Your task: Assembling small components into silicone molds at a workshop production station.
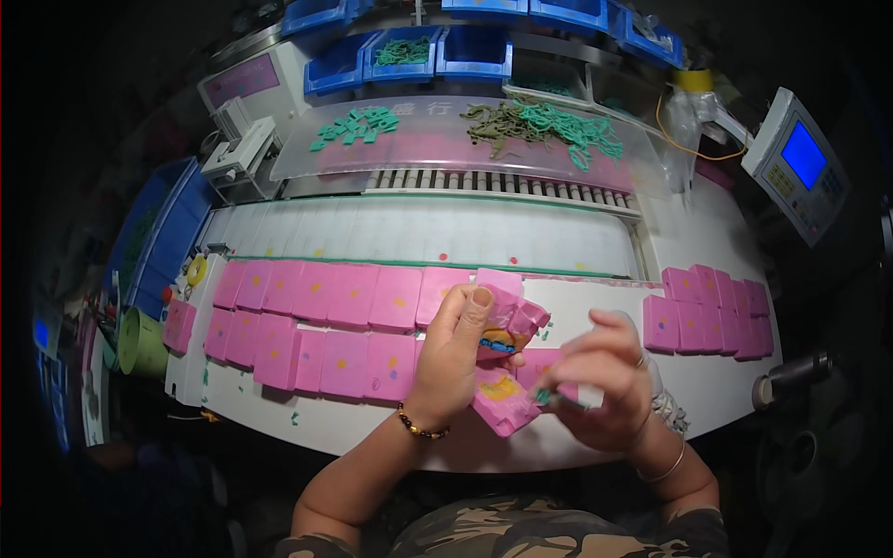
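Held up over the front edge of the white table (595, 446): a stack of pink cards (507, 321), fanned a little, with a yellow and blue patch showing on one face. Gripped by the left hand (456, 358), fingers curled round the stack and thumb pressed on the top card, so closed firmly on it. Just to the right, touching the lower cards, the right hand (600, 372), fingers bent and pinched on a small green piece (542, 397) with something pale beside it; exactly what the pale thing is, hard to tell.

Laid out flat behind and to the left: two long rows of pink cards (316, 325), edge to edge, each with small coloured dots. Off to the right, well apart from the hands, another cluster of pink cards (707, 312), overlapping.

Judging from the layout, much already spread out in rows, with only the handful in the grip left to deal with; which group counts as finished, not clear.

Farther back: a clear tray (465, 139) with heaps of green pieces (544, 126), blue bins (400, 51) above, and a control box with a blue screen (800, 158) at the right.
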`<state>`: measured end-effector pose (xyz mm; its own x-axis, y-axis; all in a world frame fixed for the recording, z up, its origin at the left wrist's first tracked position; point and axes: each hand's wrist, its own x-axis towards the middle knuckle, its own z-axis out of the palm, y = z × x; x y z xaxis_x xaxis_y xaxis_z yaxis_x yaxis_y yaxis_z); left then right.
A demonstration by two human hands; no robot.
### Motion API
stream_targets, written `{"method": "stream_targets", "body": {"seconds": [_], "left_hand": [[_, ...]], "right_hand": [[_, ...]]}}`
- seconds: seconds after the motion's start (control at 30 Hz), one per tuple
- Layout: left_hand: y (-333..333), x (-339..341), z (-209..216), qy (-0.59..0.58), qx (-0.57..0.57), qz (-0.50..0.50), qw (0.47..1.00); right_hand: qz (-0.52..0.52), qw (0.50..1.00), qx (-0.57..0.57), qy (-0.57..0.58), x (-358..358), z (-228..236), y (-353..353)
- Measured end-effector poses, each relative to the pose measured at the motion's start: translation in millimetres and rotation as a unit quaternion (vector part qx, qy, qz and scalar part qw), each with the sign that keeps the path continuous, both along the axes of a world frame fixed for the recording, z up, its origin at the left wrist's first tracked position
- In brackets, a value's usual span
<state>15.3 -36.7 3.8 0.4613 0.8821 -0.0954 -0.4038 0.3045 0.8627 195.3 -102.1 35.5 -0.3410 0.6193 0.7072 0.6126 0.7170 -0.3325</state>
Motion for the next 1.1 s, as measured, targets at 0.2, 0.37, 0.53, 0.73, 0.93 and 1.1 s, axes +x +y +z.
{"method": "stream_targets", "body": {"seconds": [0.2, 0.37, 0.53, 0.73, 0.93, 1.1], "left_hand": [[2.3, -7.2, -5.8, 0.038, 0.062, -0.064, 0.995], [-7.1, -2.5, 9.7, 0.208, 0.174, -0.096, 0.958], [-6.1, 2.5, 3.0, 0.227, 0.248, -0.094, 0.937], [-4.4, -0.6, -0.8, 0.177, 0.170, -0.074, 0.967], [-3.0, -1.6, 5.1, 0.108, 0.044, -0.128, 0.985], [-4.6, -0.1, 2.5, 0.079, 0.017, -0.085, 0.993]], "right_hand": [[-0.060, 0.931, -0.196, 0.302, 14.4, -14.5, 18.5], [-0.029, 0.923, -0.297, 0.242, 19.0, -16.0, 20.5], [-0.012, 0.930, -0.324, 0.174, 17.1, -12.4, 17.5], [0.028, 0.907, -0.349, 0.234, 20.5, -12.9, 16.8], [0.012, 0.870, -0.366, 0.331, 21.9, -21.1, 20.8], [-0.055, 0.926, -0.274, 0.253, 17.9, -11.1, 16.4]]}}
